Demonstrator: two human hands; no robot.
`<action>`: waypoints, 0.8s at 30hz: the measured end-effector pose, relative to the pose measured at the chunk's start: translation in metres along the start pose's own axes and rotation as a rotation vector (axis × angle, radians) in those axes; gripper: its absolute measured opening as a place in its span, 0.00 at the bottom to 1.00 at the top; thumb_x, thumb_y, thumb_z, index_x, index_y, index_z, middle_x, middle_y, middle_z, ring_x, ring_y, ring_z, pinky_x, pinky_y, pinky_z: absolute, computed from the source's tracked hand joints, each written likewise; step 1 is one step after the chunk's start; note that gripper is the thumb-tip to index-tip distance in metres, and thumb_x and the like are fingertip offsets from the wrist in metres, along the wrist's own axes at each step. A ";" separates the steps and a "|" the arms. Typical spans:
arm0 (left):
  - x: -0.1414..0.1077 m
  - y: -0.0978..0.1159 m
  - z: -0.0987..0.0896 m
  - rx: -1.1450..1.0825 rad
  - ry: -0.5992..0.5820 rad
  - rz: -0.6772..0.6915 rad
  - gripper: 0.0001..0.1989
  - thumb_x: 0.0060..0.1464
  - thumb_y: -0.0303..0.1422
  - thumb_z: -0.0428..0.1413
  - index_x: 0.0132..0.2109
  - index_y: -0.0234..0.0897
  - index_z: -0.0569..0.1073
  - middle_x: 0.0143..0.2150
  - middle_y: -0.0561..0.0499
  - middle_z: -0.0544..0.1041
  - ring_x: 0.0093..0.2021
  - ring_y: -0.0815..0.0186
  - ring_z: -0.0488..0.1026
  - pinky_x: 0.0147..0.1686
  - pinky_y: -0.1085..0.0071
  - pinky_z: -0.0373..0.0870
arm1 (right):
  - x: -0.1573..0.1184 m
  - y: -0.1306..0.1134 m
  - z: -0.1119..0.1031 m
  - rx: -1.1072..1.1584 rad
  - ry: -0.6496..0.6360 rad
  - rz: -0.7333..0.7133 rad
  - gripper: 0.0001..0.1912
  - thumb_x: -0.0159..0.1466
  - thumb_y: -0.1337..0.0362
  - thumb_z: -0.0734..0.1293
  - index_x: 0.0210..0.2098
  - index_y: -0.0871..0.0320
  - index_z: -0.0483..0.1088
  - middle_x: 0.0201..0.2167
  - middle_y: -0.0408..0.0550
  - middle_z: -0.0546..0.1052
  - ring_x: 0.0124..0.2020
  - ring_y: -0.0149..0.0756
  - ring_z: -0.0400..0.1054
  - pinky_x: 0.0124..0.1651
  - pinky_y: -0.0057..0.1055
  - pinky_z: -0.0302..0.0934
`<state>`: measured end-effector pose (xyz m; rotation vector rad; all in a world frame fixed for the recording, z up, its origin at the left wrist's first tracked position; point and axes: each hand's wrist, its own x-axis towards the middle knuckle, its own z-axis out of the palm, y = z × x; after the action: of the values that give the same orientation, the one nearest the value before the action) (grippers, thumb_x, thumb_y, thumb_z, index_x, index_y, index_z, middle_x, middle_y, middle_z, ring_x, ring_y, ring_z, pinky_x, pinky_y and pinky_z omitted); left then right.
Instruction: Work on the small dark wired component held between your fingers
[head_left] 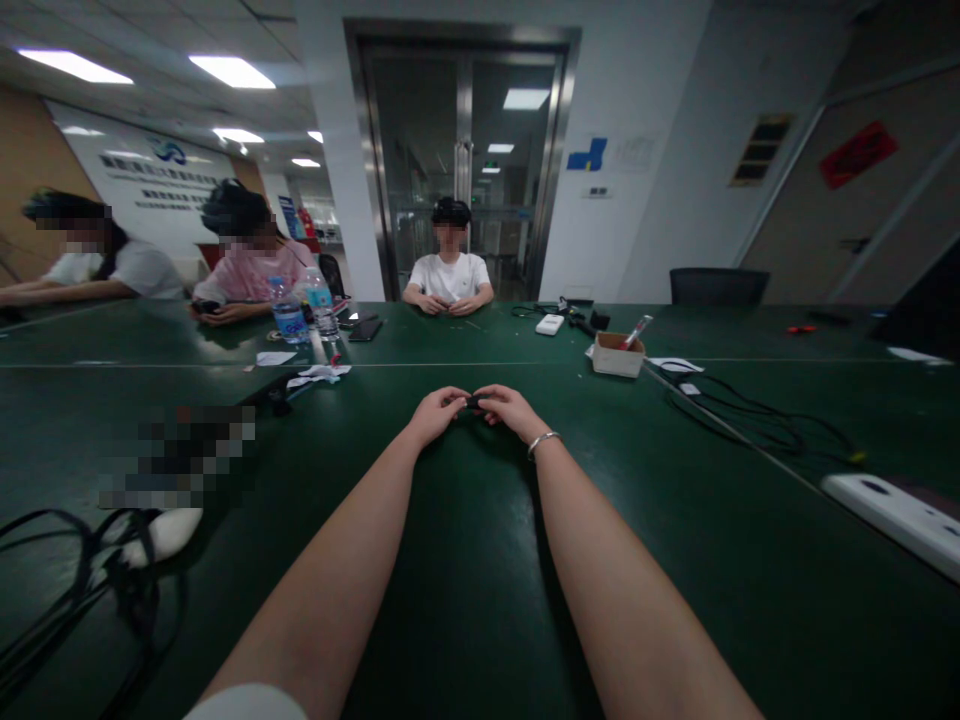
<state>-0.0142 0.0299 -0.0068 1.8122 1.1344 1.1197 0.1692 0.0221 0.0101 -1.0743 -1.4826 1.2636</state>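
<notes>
A small black object (473, 402) is held between my two hands, just above the green table (480, 520). My left hand (437, 415) has its fingertips closed on the object's left end. On the other end, the fingers of my right hand (510, 410) are pinched, and a silver bracelet (544, 440) circles that wrist. What exactly the object is cannot be made out, since the fingers cover much of it.
Right of my hands stand a small box (617, 356) with a pen-like item, black cables (765, 410) and a white power strip (892, 515). Leftward are two bottles (289, 312), papers (319, 374) and tangled cables (135, 570). Three people sit around the table.
</notes>
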 end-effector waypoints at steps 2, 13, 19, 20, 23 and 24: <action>0.000 0.000 0.000 -0.001 -0.013 -0.017 0.17 0.55 0.42 0.51 0.44 0.34 0.75 0.32 0.49 0.75 0.30 0.68 0.70 0.34 0.70 0.67 | 0.000 0.000 0.000 0.004 -0.002 -0.001 0.09 0.59 0.75 0.65 0.39 0.61 0.72 0.22 0.42 0.76 0.17 0.22 0.64 0.22 0.17 0.61; -0.001 0.002 0.000 -0.028 -0.028 -0.033 0.16 0.54 0.41 0.52 0.43 0.35 0.74 0.31 0.50 0.74 0.30 0.68 0.69 0.33 0.71 0.66 | 0.001 0.001 -0.001 0.008 -0.011 -0.009 0.09 0.59 0.74 0.66 0.39 0.61 0.72 0.22 0.42 0.76 0.18 0.22 0.64 0.21 0.17 0.62; -0.003 0.005 0.001 -0.072 0.029 -0.034 0.14 0.53 0.40 0.52 0.43 0.35 0.69 0.25 0.54 0.72 0.26 0.70 0.68 0.30 0.72 0.64 | 0.001 0.002 -0.001 0.009 -0.007 -0.004 0.09 0.59 0.74 0.66 0.39 0.61 0.72 0.22 0.43 0.76 0.18 0.22 0.65 0.22 0.17 0.62; -0.003 0.005 0.002 -0.086 0.026 -0.034 0.13 0.52 0.38 0.54 0.42 0.35 0.68 0.25 0.54 0.72 0.26 0.70 0.68 0.30 0.72 0.65 | 0.001 0.002 -0.001 0.009 -0.004 -0.005 0.09 0.59 0.73 0.66 0.39 0.61 0.72 0.23 0.43 0.76 0.18 0.22 0.65 0.22 0.17 0.62; -0.004 0.007 0.002 -0.100 -0.005 -0.034 0.11 0.49 0.37 0.56 0.38 0.35 0.68 0.25 0.54 0.72 0.27 0.70 0.69 0.31 0.72 0.65 | 0.001 0.002 -0.001 0.005 0.007 0.001 0.09 0.59 0.73 0.66 0.40 0.60 0.72 0.23 0.43 0.77 0.18 0.22 0.64 0.22 0.17 0.62; -0.004 0.007 0.003 -0.095 -0.010 -0.037 0.11 0.50 0.37 0.56 0.38 0.35 0.68 0.25 0.54 0.72 0.26 0.70 0.68 0.31 0.72 0.65 | 0.001 0.002 -0.001 0.004 0.009 0.003 0.09 0.59 0.73 0.66 0.40 0.60 0.72 0.23 0.43 0.77 0.18 0.22 0.64 0.22 0.17 0.62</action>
<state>-0.0105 0.0231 -0.0025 1.7151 1.0865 1.1235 0.1704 0.0231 0.0086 -1.0787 -1.4711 1.2624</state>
